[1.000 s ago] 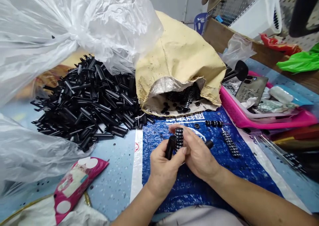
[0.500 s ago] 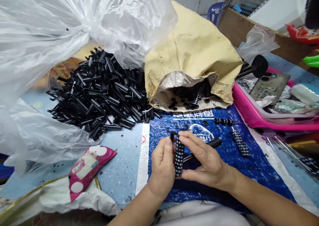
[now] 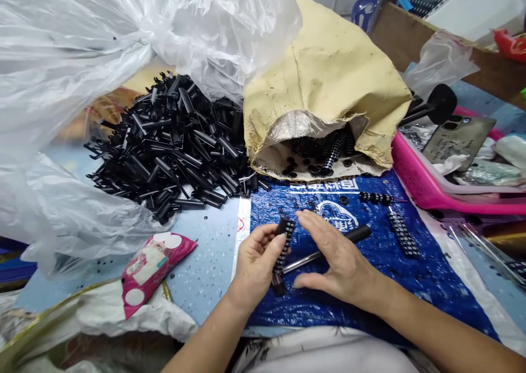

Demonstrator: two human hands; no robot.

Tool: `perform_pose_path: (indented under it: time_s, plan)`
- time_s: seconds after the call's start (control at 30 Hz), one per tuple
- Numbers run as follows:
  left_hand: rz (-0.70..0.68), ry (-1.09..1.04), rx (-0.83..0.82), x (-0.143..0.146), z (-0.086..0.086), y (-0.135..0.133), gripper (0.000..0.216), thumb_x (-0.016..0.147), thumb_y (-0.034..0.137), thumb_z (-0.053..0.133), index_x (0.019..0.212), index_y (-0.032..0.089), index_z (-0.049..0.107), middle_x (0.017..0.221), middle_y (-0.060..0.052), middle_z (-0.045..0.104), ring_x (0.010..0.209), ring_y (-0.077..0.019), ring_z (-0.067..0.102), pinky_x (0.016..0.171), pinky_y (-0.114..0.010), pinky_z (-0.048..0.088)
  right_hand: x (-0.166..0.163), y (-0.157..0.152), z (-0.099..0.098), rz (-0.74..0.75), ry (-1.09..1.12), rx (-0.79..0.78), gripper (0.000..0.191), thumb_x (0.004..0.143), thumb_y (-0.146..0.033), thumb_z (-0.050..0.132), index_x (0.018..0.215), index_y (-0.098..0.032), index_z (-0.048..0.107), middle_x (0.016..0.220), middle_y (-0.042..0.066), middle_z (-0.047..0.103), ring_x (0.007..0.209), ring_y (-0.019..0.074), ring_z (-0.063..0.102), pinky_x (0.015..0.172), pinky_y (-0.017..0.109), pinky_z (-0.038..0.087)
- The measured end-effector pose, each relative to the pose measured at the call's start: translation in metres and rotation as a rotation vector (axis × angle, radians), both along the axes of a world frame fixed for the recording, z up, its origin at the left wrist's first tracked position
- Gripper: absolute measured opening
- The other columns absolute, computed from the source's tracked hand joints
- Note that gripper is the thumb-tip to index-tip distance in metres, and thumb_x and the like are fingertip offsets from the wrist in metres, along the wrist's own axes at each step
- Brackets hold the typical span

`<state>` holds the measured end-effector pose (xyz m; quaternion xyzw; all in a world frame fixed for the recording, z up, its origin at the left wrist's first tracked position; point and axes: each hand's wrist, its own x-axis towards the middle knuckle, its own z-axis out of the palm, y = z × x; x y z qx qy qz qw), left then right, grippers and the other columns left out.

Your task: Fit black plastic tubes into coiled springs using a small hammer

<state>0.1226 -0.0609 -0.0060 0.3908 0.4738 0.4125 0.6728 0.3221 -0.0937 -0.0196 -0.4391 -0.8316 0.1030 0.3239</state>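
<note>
My left hand [image 3: 255,262] is closed around a stack of black number rings [image 3: 282,252], upright and slightly tilted, with white digits on the rings and a black housing along it. To its right, my right hand [image 3: 337,255] is apart from the stack, thumb and fingers spread with nothing between them. A metal rod with a black handle [image 3: 356,235] lies on the blue plastic sheet [image 3: 320,307] behind my hands. Farther right on the sheet rest a number-ring stack [image 3: 402,235] and a shorter row of rings on a thin pin [image 3: 375,198].
A large heap of black plastic housings [image 3: 172,148] lies at the back left beneath a clear plastic bag [image 3: 82,61]. The yellow sack [image 3: 329,77] gapes open with rings inside. A pink basket [image 3: 444,198] holding a phone [image 3: 460,140] stands right; a pink packet [image 3: 154,269] lies left.
My right hand has let go of the ring stack and opened beside it. My left hand has turned the stack, so its black housing shows more. The view has shifted slightly.
</note>
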Motion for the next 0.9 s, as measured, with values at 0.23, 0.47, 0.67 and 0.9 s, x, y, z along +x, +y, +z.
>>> perform_pose_path:
  time_s: [0.23,0.47,0.67,0.9]
  plan:
    - [-0.148,0.660,0.291,-0.062,-0.013,0.014,0.014,0.073,0.032,0.079,0.085,0.024,0.078,0.080,-0.004,0.070,0.077,-0.0215,0.059,0.072,-0.029,0.044,0.010,-0.009,-0.009,0.016,-0.108,-0.092,0.013,0.100,-0.019,0.051,0.107,-0.019,0.062,0.087,0.006,0.064,0.076,0.0186,0.062,0.069,0.032,0.053]
    - [-0.337,0.649,0.149,-0.066,-0.021,0.020,0.028,0.071,0.041,0.079,0.085,0.018,0.074,0.064,0.003,0.053,0.058,-0.0132,0.044,0.054,-0.025,0.031,-0.019,0.010,0.003,-0.063,-0.059,0.022,0.022,0.100,-0.018,0.050,0.118,-0.018,0.061,0.078,0.004,0.063,0.067,0.0176,0.061,0.062,0.030,0.050]
    - [-0.420,0.643,0.171,-0.069,-0.022,0.032,0.028,0.064,0.037,0.082,0.071,0.018,0.063,0.062,0.004,0.053,0.059,-0.0126,0.043,0.055,-0.025,0.031,-0.032,0.008,0.020,0.064,0.074,0.047,0.034,0.100,-0.017,0.046,0.132,-0.022,0.054,0.082,0.004,0.068,0.069,0.0169,0.064,0.062,0.029,0.051]
    - [-0.526,0.732,0.195,-0.058,-0.022,0.042,0.029,0.065,0.036,0.080,0.070,0.020,0.057,0.058,0.006,0.046,0.055,-0.0118,0.040,0.050,-0.024,0.025,-0.046,-0.004,0.009,0.298,-0.248,-0.085,0.021,0.103,-0.025,0.044,0.102,-0.019,0.064,0.069,0.001,0.058,0.058,0.0163,0.053,0.055,0.032,0.040]
